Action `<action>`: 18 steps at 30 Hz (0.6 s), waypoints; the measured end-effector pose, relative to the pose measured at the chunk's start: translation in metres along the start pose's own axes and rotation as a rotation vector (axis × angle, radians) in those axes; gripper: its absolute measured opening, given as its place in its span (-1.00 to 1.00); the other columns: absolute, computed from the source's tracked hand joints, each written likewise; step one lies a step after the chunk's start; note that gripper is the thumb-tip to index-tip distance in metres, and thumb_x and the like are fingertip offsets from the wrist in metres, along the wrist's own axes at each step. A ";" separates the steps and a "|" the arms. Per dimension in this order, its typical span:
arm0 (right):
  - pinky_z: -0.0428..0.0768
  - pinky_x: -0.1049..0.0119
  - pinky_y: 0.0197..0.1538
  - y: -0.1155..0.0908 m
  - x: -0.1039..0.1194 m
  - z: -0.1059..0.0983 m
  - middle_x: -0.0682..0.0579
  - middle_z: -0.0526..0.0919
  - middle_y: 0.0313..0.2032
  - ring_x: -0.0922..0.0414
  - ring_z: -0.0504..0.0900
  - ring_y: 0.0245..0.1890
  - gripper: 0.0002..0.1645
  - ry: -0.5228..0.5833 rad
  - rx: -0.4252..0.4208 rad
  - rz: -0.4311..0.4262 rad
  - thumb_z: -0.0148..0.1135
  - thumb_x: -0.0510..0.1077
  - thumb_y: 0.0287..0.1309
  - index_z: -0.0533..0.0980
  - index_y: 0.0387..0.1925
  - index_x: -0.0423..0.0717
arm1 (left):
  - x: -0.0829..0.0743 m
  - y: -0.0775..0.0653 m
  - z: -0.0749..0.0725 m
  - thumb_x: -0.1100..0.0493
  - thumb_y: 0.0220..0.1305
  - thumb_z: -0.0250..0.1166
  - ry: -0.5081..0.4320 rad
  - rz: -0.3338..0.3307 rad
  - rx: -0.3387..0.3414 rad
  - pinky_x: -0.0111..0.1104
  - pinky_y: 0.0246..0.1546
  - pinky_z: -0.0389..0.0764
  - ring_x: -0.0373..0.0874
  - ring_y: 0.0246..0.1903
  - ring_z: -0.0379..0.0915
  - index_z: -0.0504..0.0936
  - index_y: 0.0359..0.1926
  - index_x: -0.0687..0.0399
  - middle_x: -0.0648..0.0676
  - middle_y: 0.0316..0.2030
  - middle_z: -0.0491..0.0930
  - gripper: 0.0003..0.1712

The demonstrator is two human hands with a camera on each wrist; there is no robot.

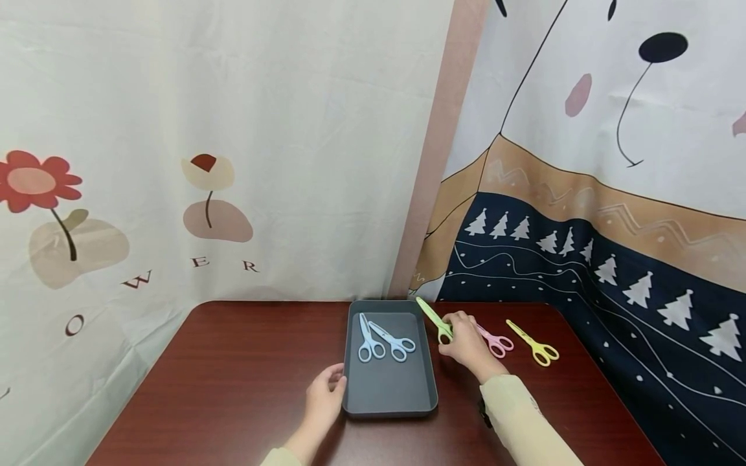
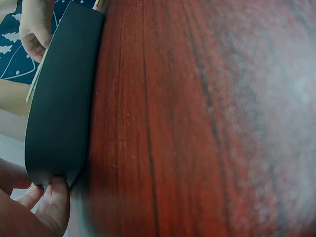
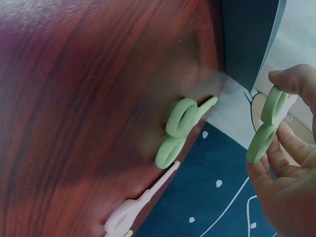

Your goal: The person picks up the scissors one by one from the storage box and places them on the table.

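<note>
My right hand (image 1: 469, 346) pinches green scissors (image 3: 269, 123) by the handles, to the right of the grey tray (image 1: 390, 395). In the right wrist view, a second pair of green scissors (image 3: 185, 128) lies on the table below that hand. Pink scissors (image 1: 495, 342) lie just right of the hand, partly hidden by it, and yellow scissors (image 1: 535, 346) farther right. Two pairs of blue scissors, a left pair (image 1: 368, 343) and a right pair (image 1: 395, 343), lie inside the tray. My left hand (image 1: 323, 398) touches the tray's outer left wall with its fingertips.
A dark red wooden table (image 1: 250, 369) carries everything, with its right edge beyond the yellow scissors. Printed curtains hang behind, a pale flowered one (image 1: 315, 162) and a navy one with trees (image 1: 583, 291).
</note>
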State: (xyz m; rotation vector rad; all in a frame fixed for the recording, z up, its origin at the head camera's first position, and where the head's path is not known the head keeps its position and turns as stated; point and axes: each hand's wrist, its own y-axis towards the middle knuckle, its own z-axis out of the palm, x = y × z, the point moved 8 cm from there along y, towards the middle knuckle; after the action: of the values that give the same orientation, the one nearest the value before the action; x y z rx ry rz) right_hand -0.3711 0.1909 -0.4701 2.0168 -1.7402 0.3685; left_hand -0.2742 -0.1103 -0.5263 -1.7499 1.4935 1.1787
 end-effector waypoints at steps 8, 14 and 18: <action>0.48 0.06 -0.13 -0.007 -0.010 -0.002 -0.16 0.50 -0.05 -0.07 0.39 -0.10 -0.35 -0.015 -0.005 0.014 0.52 -0.17 -0.31 0.51 -0.06 -0.21 | 0.001 0.001 0.000 0.31 0.23 0.20 0.006 0.001 0.003 -0.25 -0.27 0.67 0.02 -0.25 0.63 0.58 0.00 0.26 0.21 -0.22 0.64 -0.70; 0.40 -0.18 0.14 -0.012 -0.016 0.000 -0.36 0.37 0.21 -0.26 0.31 0.20 -0.36 -0.003 -0.001 0.010 0.51 -0.18 -0.31 0.51 -0.07 -0.23 | 0.001 0.001 0.000 0.32 0.22 0.21 0.009 0.008 -0.007 -0.25 -0.28 0.67 0.02 -0.27 0.63 0.59 -0.02 0.26 0.20 -0.24 0.64 -0.71; 0.39 -0.17 0.16 -0.015 -0.020 0.000 -0.35 0.38 0.22 -0.27 0.30 0.21 -0.37 -0.003 -0.012 -0.004 0.52 -0.18 -0.33 0.52 -0.10 -0.25 | 0.001 0.002 0.001 0.32 0.22 0.20 0.011 0.011 -0.008 -0.25 -0.29 0.67 0.02 -0.26 0.63 0.59 -0.01 0.26 0.20 -0.23 0.64 -0.70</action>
State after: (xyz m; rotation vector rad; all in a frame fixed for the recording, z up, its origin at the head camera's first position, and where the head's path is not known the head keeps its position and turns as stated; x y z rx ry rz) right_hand -0.3597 0.2094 -0.4823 2.0134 -1.7357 0.3527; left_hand -0.2763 -0.1105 -0.5269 -1.7586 1.5086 1.1831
